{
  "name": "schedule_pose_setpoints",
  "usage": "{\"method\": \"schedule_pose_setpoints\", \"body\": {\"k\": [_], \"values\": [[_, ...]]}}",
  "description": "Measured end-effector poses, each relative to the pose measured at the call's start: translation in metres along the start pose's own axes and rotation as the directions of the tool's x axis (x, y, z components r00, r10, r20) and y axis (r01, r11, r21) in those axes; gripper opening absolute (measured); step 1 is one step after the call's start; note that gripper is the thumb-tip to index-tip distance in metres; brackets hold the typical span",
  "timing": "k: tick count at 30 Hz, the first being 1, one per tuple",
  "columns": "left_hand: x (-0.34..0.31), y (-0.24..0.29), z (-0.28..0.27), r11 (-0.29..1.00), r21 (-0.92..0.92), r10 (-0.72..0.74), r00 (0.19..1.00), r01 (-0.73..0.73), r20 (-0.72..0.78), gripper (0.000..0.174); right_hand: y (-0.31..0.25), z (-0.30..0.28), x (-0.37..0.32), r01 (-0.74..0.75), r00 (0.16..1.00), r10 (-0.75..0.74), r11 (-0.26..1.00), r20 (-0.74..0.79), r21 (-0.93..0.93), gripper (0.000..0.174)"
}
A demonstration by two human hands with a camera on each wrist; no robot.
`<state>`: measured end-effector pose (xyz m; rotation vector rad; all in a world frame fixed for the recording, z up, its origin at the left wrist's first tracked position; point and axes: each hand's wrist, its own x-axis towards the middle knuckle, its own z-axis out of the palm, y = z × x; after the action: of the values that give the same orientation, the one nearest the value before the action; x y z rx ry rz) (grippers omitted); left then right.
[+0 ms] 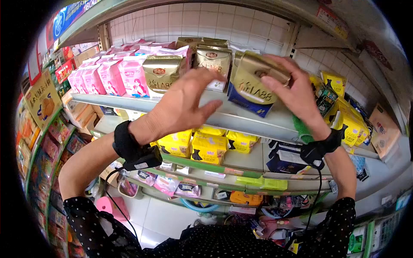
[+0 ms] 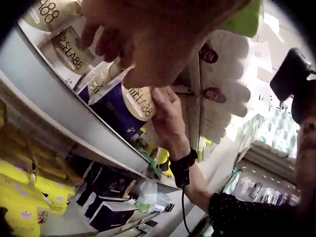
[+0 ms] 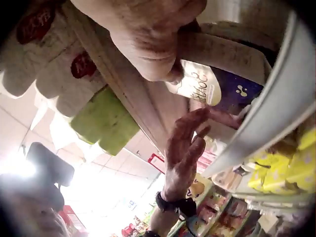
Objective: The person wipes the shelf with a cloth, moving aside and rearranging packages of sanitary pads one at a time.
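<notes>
The right hand grips a gold and navy package at its right side, thumb on the front, over the shelf's front edge. In the right wrist view, that hand is round the end of the package. The left hand is held out in front of the shelf with its fingers extended and thumb apart, holding nothing. Behind its fingertips stands a gold and white package; another gold package stands to its left. The left wrist view shows the left hand above the gold and navy package.
Pink packages line the shelf's left part. Yellow packages fill the shelf below, and more yellow packs stand at the right. A green cloth item hangs near the right wrist. A pink stool is on the floor.
</notes>
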<state>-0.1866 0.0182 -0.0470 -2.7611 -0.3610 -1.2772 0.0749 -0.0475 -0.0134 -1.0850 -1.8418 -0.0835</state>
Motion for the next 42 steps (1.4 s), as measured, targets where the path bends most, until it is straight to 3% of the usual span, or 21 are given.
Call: {"method": "schedule_pose_setpoints", "body": {"k": [1,2,4,5,6,9,10,12,14,17,21,23,24,27,28,33,35,37,39,41,42], "values": [[-0.003,0.002,0.002,1.000,0.000,-0.016,0.995,0.017,0.100,0.039,0.003,0.007,-0.003,0.031,1.000,-0.031,0.998,0.007,-0.048,0.046],[-0.008,0.006,0.004,0.999,0.002,-0.032,0.979,0.033,0.199,0.040,0.003,0.013,-0.007,-0.092,0.995,0.092,0.996,0.045,-0.002,0.053],[-0.016,0.010,0.007,1.000,0.010,-0.027,0.926,0.025,0.378,0.039,0.008,0.019,-0.013,0.035,0.994,-0.057,0.971,-0.090,-0.236,0.058],[-0.019,0.011,0.008,0.999,0.005,-0.036,0.920,0.036,0.390,0.040,0.008,0.021,-0.014,0.087,0.979,-0.145,0.932,-0.142,-0.352,0.060],[-0.019,0.012,0.008,0.999,0.001,-0.045,0.915,0.049,0.402,0.041,0.007,0.020,-0.016,0.018,0.990,-0.065,0.940,-0.129,-0.341,0.076],[-0.020,0.016,0.008,0.995,-0.023,-0.078,0.930,0.092,0.359,0.046,0.009,0.021,-0.026,0.009,0.979,-0.085,0.926,-0.184,-0.378,0.087],[-0.020,0.015,0.009,0.995,-0.039,-0.078,0.938,0.096,0.337,0.048,0.011,0.022,-0.030,-0.036,0.987,-0.021,0.935,-0.157,-0.352,0.091],[-0.022,0.014,0.013,0.997,-0.031,-0.054,0.948,0.067,0.312,0.050,0.023,0.031,-0.033,-0.108,0.992,0.105,0.993,-0.076,-0.046,0.086],[-0.022,0.013,0.020,1.000,0.019,-0.002,0.951,-0.004,0.309,0.051,0.025,0.029,-0.034,-0.200,0.978,0.197,0.979,0.064,0.039,0.069],[-0.022,0.016,0.028,0.993,0.095,0.030,0.948,-0.063,0.316,0.051,0.039,0.033,-0.031,-0.342,0.937,0.317,0.919,0.146,0.196,0.057],[-0.020,0.024,0.024,0.993,0.115,-0.044,0.932,0.002,0.361,0.050,0.049,0.034,-0.035,-0.310,0.944,0.280,0.933,0.172,0.181,0.057],[-0.024,0.023,0.023,0.996,0.084,-0.034,0.949,0.008,0.312,0.051,0.042,0.032,-0.038,-0.237,0.969,0.215,0.948,0.122,0.212,0.057],[-0.025,0.023,0.023,0.997,0.076,-0.027,0.958,0.006,0.285,0.052,0.018,0.026,-0.036,-0.375,0.926,0.326,0.858,0.193,0.351,0.070],[-0.029,0.025,0.019,0.999,0.047,-0.038,0.973,0.028,0.227,0.051,0.023,0.020,-0.046,-0.371,0.927,0.364,0.923,0.087,0.098,0.086],[-0.029,0.024,0.016,0.999,0.043,-0.035,0.978,0.027,0.206,0.047,0.011,0.017,-0.045,-0.370,0.929,0.355,0.909,0.109,0.192,0.095],[-0.013,0.007,-0.012,0.979,0.199,0.044,0.998,-0.050,0.038,0.030,-0.007,0.011,-0.061,-0.257,0.966,0.252,0.957,0.053,0.132,0.094],[0.008,-0.014,-0.036,0.977,0.207,-0.061,0.998,0.058,0.008,0.028,-0.003,0.011,-0.062,-0.217,0.975,0.213,0.971,0.056,0.097,0.095],[0.033,-0.043,-0.046,0.951,0.309,0.071,0.985,-0.018,-0.160,0.020,0.003,0.011,-0.059,-0.202,0.978,0.196,0.975,0.068,0.093,0.097],[0.048,-0.085,-0.057,0.944,0.287,-0.177,0.984,0.161,0.031,0.022,0.013,0.016,-0.052,-0.210,0.975,0.195,0.964,0.104,0.162,0.099],[0.066,-0.141,-0.068,0.936,0.323,-0.245,0.916,0.138,0.319,0.029,0.001,0.018,-0.040,-0.264,0.960,0.236,0.942,0.148,0.209,0.101],[0.077,-0.137,-0.072,0.890,0.403,-0.361,0.868,0.211,0.342,0.034,0.005,0.021,-0.037,-0.237,0.967,0.207,0.945,0.147,0.226,0.101]]}}
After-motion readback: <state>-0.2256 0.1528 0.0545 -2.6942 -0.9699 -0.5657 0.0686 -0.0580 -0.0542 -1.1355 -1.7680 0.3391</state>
